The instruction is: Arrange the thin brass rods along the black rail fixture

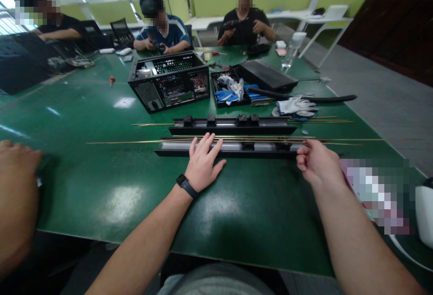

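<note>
My left hand (pixel 204 161) lies flat with fingers spread on the near black rail (pixel 257 149), which stretches across the green table (pixel 101 182). A black watch band sits on that wrist. My right hand (pixel 315 161) is closed in a pinch at the rail's right end, around the end of thin brass rods (pixel 135 141) that run along the rail's top. A second black rail (pixel 233 126) with several clips lies parallel just behind, with more brass rods beside it.
An open black computer case (pixel 169 80) stands further back, with a black tray of blue and white gloves (pixel 230 89), a white glove (pixel 296 105) and a black hose (pixel 324 99). Three people work at the far side. Another person's hand (pixel 16 168) rests at left.
</note>
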Motion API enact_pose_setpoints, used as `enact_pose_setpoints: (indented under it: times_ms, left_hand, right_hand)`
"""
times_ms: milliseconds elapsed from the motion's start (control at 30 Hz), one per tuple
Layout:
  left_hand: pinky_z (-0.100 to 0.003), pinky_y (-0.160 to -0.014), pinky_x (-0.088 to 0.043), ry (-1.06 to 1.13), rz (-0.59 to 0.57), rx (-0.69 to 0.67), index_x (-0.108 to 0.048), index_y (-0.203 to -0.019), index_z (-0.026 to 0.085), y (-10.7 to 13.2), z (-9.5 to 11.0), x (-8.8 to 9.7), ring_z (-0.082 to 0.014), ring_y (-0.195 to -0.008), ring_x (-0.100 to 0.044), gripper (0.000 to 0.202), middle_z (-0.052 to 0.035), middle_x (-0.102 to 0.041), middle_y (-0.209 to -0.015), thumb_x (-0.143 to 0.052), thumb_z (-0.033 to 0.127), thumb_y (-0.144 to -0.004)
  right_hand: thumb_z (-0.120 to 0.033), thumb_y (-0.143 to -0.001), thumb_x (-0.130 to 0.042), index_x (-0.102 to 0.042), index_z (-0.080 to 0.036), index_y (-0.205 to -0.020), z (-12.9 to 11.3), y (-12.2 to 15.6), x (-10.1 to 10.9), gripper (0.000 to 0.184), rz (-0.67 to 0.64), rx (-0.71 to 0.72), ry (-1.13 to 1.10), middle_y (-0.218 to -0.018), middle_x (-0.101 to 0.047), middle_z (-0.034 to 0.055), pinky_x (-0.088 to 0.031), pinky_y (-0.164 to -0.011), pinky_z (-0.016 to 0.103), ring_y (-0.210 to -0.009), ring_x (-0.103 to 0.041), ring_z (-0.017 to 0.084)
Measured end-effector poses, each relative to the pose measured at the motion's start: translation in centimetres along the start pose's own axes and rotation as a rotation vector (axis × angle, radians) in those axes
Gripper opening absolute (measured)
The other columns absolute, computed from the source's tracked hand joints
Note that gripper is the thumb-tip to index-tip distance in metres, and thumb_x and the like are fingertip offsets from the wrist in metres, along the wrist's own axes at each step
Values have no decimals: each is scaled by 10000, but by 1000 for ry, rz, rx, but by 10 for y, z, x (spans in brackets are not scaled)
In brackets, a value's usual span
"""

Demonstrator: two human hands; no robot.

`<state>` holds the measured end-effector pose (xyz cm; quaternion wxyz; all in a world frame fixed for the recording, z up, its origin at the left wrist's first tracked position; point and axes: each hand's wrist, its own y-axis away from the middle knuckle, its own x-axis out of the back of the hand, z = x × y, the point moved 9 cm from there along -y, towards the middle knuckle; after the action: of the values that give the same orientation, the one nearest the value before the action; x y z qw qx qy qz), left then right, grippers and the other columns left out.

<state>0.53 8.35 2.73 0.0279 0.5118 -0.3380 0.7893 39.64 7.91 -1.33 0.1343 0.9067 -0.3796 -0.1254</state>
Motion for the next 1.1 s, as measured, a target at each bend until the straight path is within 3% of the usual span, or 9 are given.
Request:
enact_pose_setpoints:
  times_ms: [200,367,567,800,1100]
  left_hand:
    - [-742,-1509,-331,-2,18,-3,-683,-1750,255,0,1,1,-442,-1794,-541,643,-218,-627,-1864,-782,312,-1117]
    - [-744,-1510,-323,2,2,5,-682,-1753,252,-1,1,0,-443,-1800,-533,650,-224,-619,-1869,-782,316,-1114]
    - [-739,-1515,-320,-13,5,6,-690,-1742,250,-2,1,1,-436,-1798,-539,639,-217,-638,-1854,-791,315,-1115]
    - [-755,-1512,-314,-6,-8,19,-687,-1753,271,-3,-1,0,-443,-1804,-526,659,-209,-643,-1852,-805,330,-1107]
    - [-738,-1504,-333,-19,-16,14,-695,-1741,239,-5,-1,0,-441,-1786,-552,637,-221,-641,-1851,-786,324,-1117]
  right_hand:
    - [-313,-964,-895,-654,-249,-931,1,2,-10,252,-115,5,33,-659,-667,-34,-241,-275,172,-362,-500,98]
    - [-359,-985,-880,-625,-272,-959,-1,5,-6,271,-46,-9,33,-656,-672,-47,-253,-276,176,-374,-521,107]
    - [-286,-970,-863,-668,-238,-931,0,7,-15,205,-128,-6,54,-651,-659,-36,-233,-277,180,-363,-488,90]
    - [-304,-969,-877,-654,-250,-952,0,-2,-11,230,-97,6,8,-663,-676,-38,-246,-288,175,-360,-488,91]
    - [-249,-1021,-778,-668,-233,-912,-1,9,-19,155,-96,9,12,-634,-657,-33,-222,-277,188,-348,-464,90]
